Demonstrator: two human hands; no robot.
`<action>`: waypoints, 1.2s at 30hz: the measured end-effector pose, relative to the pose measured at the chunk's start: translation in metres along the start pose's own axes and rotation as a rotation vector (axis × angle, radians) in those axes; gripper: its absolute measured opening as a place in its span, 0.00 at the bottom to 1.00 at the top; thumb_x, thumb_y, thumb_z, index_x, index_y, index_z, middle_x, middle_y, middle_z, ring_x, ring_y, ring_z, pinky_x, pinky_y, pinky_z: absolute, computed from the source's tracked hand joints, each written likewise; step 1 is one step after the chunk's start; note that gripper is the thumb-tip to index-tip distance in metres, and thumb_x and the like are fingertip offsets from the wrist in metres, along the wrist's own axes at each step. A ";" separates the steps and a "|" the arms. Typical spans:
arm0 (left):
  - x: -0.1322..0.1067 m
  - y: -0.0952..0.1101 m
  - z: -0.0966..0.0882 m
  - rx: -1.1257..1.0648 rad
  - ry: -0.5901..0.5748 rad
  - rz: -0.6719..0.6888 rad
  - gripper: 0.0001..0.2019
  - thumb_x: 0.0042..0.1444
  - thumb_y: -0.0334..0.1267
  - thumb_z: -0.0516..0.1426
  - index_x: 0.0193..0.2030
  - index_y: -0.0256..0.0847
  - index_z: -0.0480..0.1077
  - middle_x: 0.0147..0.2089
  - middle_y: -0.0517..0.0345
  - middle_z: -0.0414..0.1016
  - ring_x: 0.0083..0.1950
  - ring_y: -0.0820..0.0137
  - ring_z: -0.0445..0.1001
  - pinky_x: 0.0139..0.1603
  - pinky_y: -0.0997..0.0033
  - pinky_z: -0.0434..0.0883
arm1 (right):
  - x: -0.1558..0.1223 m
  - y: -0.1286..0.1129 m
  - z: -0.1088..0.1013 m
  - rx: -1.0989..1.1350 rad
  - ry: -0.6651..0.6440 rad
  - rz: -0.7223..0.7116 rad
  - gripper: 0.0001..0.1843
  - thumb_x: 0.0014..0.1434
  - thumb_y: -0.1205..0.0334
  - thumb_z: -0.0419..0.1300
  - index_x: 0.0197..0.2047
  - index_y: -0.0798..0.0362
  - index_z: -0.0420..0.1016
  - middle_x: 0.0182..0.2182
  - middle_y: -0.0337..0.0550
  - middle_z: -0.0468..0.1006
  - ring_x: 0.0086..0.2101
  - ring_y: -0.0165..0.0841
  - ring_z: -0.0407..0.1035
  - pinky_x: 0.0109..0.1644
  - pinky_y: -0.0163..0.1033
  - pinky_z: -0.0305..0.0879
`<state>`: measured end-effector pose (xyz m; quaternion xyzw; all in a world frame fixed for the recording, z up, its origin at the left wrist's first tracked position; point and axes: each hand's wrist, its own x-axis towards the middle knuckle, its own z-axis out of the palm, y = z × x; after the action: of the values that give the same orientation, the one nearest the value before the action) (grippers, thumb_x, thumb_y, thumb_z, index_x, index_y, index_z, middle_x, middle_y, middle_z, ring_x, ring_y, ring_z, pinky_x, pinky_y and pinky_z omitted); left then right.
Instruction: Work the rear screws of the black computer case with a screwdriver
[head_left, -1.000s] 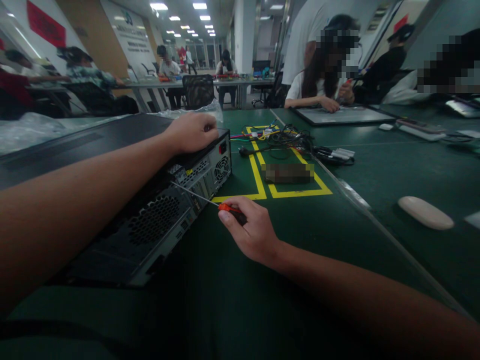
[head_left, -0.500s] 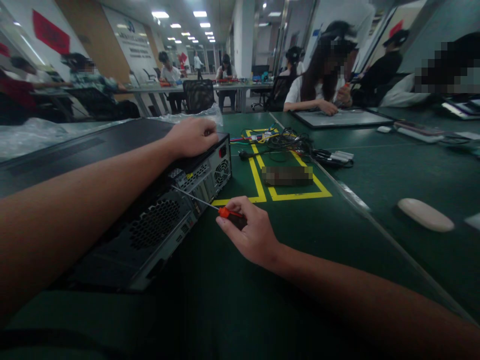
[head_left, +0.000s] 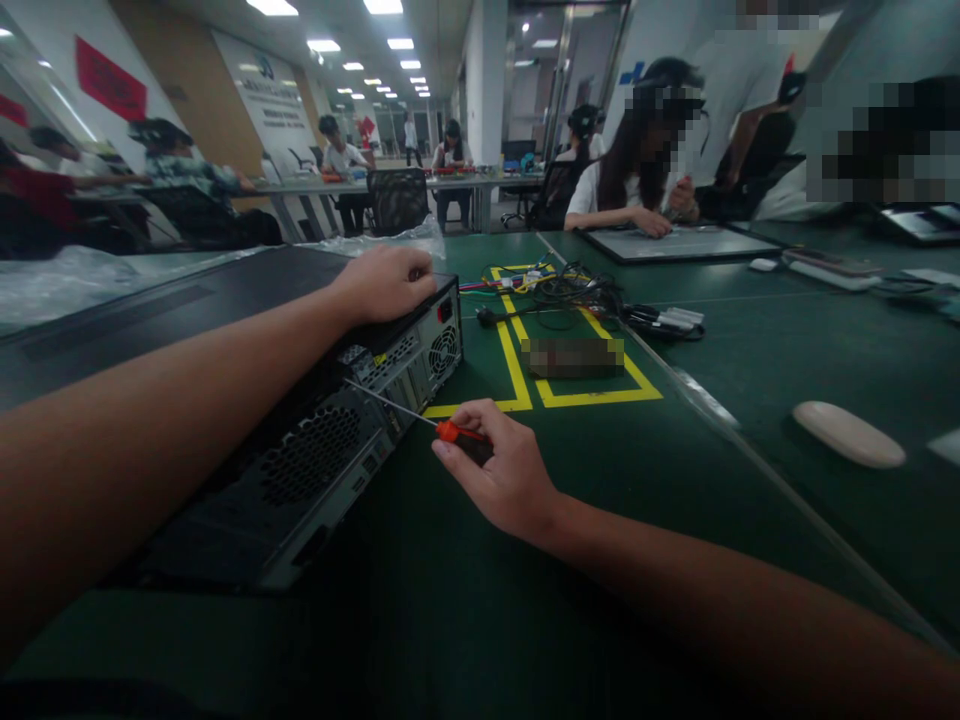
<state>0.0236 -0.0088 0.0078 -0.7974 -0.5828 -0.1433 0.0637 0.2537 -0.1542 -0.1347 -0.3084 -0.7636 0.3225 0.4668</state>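
A black computer case (head_left: 225, 290) lies on the green table at the left, its metal back panel turned toward my right hand. My left hand (head_left: 386, 283) rests on the top near the back corner, its fingers curled in against the case; the fingertips are partly hidden. My right hand (head_left: 502, 465) is closed around the red and black handle of a screwdriver (head_left: 450, 431). The long thin shaft points up and left, and its tip meets or nearly meets the back panel beside the slot covers; exact contact is too small to tell.
Bundled cables (head_left: 577, 285) lie by yellow tape marks (head_left: 600, 399) beyond the case, with a blurred-out dark object (head_left: 574, 358) there. A pale oval object (head_left: 847, 434) sits at right. Plastic wrap (head_left: 45, 285) lies behind the case. Across the table a person handles a flat panel (head_left: 690, 243).
The view has tilted up slightly. Both hands, the screwdriver and the case keep nearly the same places. Across the table, the other person's hands have shifted slightly.
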 end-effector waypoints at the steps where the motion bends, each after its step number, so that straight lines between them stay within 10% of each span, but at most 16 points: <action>1: 0.000 0.000 0.000 -0.004 -0.002 -0.002 0.11 0.66 0.42 0.57 0.39 0.44 0.81 0.38 0.49 0.80 0.41 0.58 0.73 0.46 0.56 0.65 | 0.000 0.000 0.000 0.000 -0.003 0.001 0.08 0.73 0.54 0.68 0.47 0.46 0.75 0.42 0.42 0.87 0.38 0.36 0.79 0.47 0.44 0.76; 36: -0.002 0.001 0.001 0.004 0.018 0.019 0.11 0.66 0.44 0.57 0.37 0.46 0.78 0.38 0.48 0.81 0.40 0.57 0.75 0.42 0.57 0.64 | 0.000 0.000 0.000 -0.025 0.016 0.005 0.08 0.73 0.54 0.70 0.48 0.46 0.78 0.41 0.42 0.87 0.37 0.37 0.80 0.45 0.44 0.77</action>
<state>0.0240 -0.0106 0.0065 -0.8013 -0.5751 -0.1487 0.0717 0.2538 -0.1543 -0.1354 -0.3185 -0.7632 0.3116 0.4680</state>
